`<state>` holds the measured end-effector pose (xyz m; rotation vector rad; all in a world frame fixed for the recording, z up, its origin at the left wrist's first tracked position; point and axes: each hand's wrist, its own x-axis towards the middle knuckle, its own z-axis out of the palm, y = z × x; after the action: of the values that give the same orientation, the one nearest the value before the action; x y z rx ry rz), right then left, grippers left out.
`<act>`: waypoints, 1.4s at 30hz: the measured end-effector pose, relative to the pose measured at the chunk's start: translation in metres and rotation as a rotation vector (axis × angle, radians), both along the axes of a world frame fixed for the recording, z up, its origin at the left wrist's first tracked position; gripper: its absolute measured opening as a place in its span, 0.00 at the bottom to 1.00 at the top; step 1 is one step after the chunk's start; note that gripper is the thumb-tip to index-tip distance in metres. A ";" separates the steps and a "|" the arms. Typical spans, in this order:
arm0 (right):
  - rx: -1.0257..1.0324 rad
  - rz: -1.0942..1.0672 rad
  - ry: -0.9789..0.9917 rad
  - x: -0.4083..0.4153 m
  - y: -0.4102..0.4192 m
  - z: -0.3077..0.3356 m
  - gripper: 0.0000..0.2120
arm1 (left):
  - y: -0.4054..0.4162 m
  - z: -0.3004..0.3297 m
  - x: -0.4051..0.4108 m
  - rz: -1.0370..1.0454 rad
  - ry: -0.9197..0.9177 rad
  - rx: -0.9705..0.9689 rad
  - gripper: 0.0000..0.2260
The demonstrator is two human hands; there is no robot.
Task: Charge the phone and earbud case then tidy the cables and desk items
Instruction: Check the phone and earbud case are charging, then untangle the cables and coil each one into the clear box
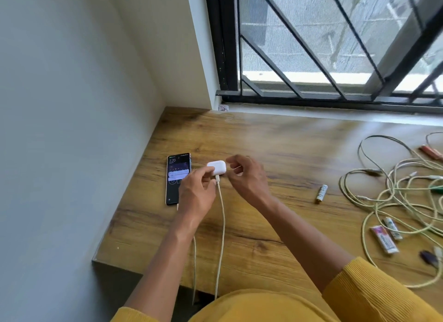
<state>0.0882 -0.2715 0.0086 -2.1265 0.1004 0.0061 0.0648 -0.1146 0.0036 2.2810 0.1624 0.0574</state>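
Two readable digits, "3:20", glow on the phone [177,178]; left hand [196,192] pinches the earbud case [217,167], right hand's [247,178] grip unclear.

Home: wooden desk [299,149] by barred window [335,46]

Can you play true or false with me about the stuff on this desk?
1. The black phone has its screen lit up. True.
2. The small white earbud case has a white cable plugged into it. True.
3. The earbud case lies on top of the phone. False: it is beside the phone, to its right, on the brown wooden desk.
4. The tangled pale cables are neatly coiled. False: they lie in loose, messy loops.
5. The left hand touches the earbud case. True.
6. The right hand holds the battery. False: the battery lies alone on the desk.
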 end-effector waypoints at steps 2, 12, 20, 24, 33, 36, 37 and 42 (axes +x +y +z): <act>0.023 -0.002 -0.036 -0.011 -0.005 0.007 0.10 | -0.002 0.008 -0.011 -0.003 -0.013 0.000 0.14; 0.090 -0.006 -0.157 -0.067 -0.037 0.045 0.07 | -0.032 0.048 -0.057 -0.013 -0.160 -0.016 0.09; 0.082 -0.110 -0.234 -0.102 -0.072 0.055 0.06 | -0.065 0.061 -0.096 -0.054 -0.191 -0.117 0.09; 0.076 -0.183 -0.245 -0.118 -0.090 0.055 0.05 | -0.079 0.062 -0.105 -0.103 -0.168 -0.144 0.09; 0.028 -0.376 -0.220 -0.143 -0.123 0.051 0.06 | -0.115 0.046 -0.096 -0.266 -0.068 -0.205 0.09; 0.006 -0.448 -0.189 -0.151 -0.136 0.051 0.06 | -0.129 0.043 -0.090 -0.351 -0.023 -0.225 0.09; 0.001 -0.472 -0.183 -0.154 -0.140 0.051 0.06 | -0.134 0.043 -0.089 -0.383 -0.016 -0.228 0.09; -0.032 -0.595 -0.181 -0.165 -0.151 0.054 0.07 | -0.151 0.044 -0.081 -0.514 0.002 -0.218 0.09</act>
<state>-0.0772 -0.4228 0.0627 -2.0439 0.6221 -0.5385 -0.0160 -0.2652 0.0479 2.0401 -0.3999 -0.2198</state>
